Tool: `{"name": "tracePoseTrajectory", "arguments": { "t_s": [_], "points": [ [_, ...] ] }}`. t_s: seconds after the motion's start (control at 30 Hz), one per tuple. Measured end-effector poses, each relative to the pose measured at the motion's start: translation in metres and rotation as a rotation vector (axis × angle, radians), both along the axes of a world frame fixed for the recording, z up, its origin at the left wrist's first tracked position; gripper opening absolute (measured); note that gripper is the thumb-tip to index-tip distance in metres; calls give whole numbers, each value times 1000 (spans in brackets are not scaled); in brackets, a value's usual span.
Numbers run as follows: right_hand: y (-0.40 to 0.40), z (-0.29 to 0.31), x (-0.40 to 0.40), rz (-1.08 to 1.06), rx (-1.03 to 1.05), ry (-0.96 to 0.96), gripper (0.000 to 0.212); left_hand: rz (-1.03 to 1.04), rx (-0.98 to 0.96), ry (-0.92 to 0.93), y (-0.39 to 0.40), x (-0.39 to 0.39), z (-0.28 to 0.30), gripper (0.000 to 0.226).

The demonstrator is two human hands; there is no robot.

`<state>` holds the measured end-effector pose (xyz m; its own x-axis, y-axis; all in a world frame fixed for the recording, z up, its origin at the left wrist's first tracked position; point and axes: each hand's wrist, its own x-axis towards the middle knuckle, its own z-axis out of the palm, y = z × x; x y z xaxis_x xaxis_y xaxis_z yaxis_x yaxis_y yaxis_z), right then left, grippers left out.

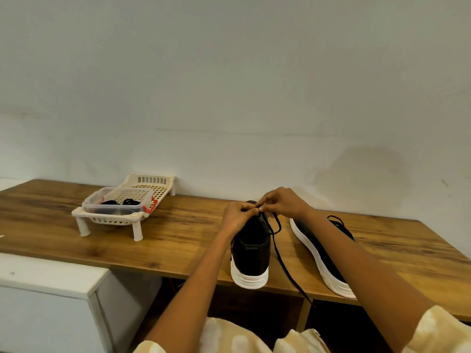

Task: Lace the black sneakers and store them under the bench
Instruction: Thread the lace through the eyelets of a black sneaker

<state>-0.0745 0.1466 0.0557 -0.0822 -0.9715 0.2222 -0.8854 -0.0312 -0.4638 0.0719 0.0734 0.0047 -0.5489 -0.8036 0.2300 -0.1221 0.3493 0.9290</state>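
Both forearms reach to the upright sneaker (251, 253), left hand (235, 216) and right hand (285, 203) pinching its lace (280, 258) above.

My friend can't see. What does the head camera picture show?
Two hands, left hand and right hand, pinch a black lace above a black sneaker on a wooden bench. A second sneaker lies tipped over beside it; a cream rack holds a clear box.

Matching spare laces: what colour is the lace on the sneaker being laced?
Black lace, clearest in the head view.
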Motion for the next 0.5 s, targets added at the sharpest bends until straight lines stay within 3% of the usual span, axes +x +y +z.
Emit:
{"name": "tracePoseTrajectory", "arguments": {
  "t_s": [0.33,0.43,0.5],
  "points": [
    [-1,14,7,51,3,801,25,-12,-69,-128,1,-1,7,19],
    [-6,6,10,4,-32,758,21,5,-25,-71,-1,1,5,19],
    [-6,-2,8,-61,-93,505,11,2,-3,-27,0,1,4,19]
  ]
}}
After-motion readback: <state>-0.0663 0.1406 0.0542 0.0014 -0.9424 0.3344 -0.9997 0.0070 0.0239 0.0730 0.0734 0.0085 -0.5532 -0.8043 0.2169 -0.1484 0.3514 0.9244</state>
